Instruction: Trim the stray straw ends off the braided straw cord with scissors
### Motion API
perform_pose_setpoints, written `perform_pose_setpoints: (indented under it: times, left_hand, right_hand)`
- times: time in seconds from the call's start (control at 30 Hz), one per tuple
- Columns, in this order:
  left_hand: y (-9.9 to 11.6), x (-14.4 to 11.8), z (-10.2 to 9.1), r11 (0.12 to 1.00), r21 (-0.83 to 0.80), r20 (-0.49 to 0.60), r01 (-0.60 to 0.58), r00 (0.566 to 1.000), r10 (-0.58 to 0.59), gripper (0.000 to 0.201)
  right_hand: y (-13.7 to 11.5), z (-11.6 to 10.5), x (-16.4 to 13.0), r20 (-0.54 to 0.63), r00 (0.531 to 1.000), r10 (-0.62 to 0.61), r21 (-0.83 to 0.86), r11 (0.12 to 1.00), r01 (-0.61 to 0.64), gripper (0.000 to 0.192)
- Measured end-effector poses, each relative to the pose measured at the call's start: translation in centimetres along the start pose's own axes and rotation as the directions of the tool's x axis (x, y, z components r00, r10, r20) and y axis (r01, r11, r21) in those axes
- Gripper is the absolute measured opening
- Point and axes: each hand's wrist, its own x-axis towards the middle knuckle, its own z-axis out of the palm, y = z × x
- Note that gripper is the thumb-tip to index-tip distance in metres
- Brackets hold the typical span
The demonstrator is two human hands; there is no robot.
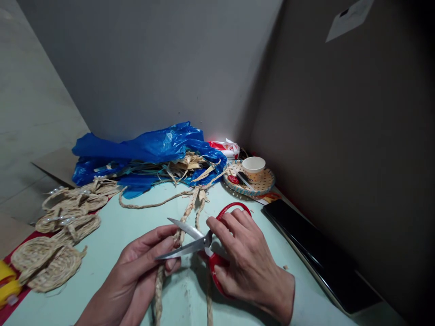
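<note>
Pale green surface [112, 235] carries everything: a crumpled blue plastic bag [142, 151] spilling straw strips at the back, finished woven straw pieces [56, 253] stacked at the left edge, a black flat slab [316, 253] along the right wall. Open room lies in the middle. The left hand [142, 267] pinches a braided straw cord [159, 283], seemingly partway made; the right hand [244, 258] grips red-handled scissors [200, 242], blades spread around it, uncut.
</note>
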Motion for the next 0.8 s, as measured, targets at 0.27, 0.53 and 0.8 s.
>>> perform_pose_setpoints:
  times: [0.27, 0.53, 0.8]
  left_hand:
    - [-0.3, 0.2, -1.3, 1.000, 0.019, 0.128, -0.021, 0.992, 0.018, 0.036]
    - [-1.0, 0.6, -2.2, 0.993, 0.115, 0.229, -0.012, 0.973, -0.014, 0.038]
    - [-1.1, 0.5, -2.3, 0.982, 0.183, 0.242, -0.055, 0.970, 0.010, 0.020]
  right_hand:
    - [0.3, 0.2, -0.2, 0.001, 1.000, 0.001, -0.048, 0.999, -0.001, 0.050]
    - [0.4, -0.2, 0.0, -0.031, 1.000, -0.001, -0.069, 0.998, -0.001, 0.045]
    - [0.7, -0.4, 0.0, -0.080, 0.994, -0.079, -0.122, 0.990, 0.069, 0.029]
